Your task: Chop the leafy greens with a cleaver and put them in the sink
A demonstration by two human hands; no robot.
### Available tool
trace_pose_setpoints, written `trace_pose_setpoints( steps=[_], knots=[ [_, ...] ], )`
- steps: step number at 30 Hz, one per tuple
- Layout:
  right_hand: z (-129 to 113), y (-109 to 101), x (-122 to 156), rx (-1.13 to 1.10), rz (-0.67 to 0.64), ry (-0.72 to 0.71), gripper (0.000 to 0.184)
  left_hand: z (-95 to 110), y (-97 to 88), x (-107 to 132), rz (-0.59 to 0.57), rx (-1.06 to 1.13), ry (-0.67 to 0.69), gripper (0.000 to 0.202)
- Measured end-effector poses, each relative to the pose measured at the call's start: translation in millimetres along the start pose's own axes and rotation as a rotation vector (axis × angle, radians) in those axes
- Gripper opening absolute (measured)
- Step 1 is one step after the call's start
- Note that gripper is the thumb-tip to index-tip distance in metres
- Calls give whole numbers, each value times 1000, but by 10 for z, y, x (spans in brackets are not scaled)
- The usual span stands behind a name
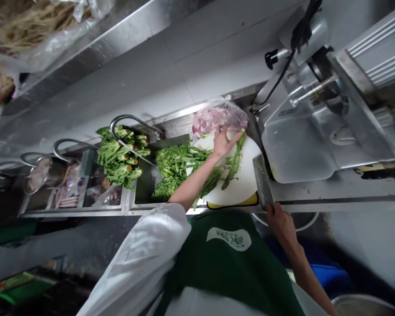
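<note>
My right hand (pixel 281 221) grips the handle of a cleaver (pixel 262 180), whose broad blade lies over the right edge of the round white cutting board (pixel 248 175). My left hand (pixel 222 142) reaches across the board's far side, thumb and fingers spread apart, beside a bag of raw meat (pixel 217 117). Its thumb is close to the tip of a long leafy stalk (pixel 235 160) on the board. A pale patch shows between thumb and fingers; I cannot make out what it is. Chopped leafy greens (pixel 174 164) fill the sink's right side and reach the board's left edge, partly under my left forearm.
Water runs from a curved faucet (pixel 128 116) into the sink (pixel 145 193). Bunches of whole greens (pixel 120 156) sit at its left. Farther left are bins of packaged food (pixel 102 195). A metal slicing machine (pixel 303 140) stands at right. A shelf (pixel 125 35) overhangs the upper left.
</note>
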State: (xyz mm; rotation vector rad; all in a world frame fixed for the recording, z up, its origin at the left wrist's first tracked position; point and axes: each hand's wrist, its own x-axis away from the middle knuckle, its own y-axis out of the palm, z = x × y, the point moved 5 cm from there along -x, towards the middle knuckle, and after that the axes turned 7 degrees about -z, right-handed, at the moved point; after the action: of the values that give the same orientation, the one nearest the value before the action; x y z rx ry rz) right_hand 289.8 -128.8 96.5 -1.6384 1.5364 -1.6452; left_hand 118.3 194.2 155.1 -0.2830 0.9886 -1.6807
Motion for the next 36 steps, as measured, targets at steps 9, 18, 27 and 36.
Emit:
trace_pose_setpoints(
  steps=[9,18,27,36],
  knots=[
    [-299,-22,171,5,-32,-189,25,-590,-206,1937,-405,-104,-147,29],
    [-824,40,196,204,-309,-345,26,-634,-133,2223,-366,-167,-255,32],
    [-1252,12,6,267,-435,-272,34,-603,-108,2238,-434,-220,-234,33],
    [-908,-281,71,69,-329,-299,30,-857,-364,1997,-343,-286,-306,34]
  ],
)
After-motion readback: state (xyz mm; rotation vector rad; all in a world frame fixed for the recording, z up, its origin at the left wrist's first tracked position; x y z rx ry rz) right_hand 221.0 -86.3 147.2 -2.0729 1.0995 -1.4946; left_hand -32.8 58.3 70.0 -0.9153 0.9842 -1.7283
